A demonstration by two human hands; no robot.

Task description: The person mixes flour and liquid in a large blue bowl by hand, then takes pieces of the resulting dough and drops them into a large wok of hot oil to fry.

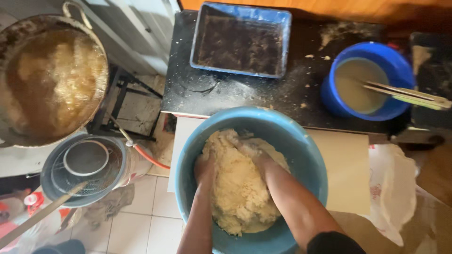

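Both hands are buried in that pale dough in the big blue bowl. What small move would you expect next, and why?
Probably a fold: the right hand pulls the far edge of the dough toward the middle while the left hand steadies it. The mass looks rough and crumbly, with both hands pressed into its upper part, and it lies loose inside the blue bowl.

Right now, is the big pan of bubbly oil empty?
No, the big pan at the left is full of brown, foaming oil, while both hands press into the dough.
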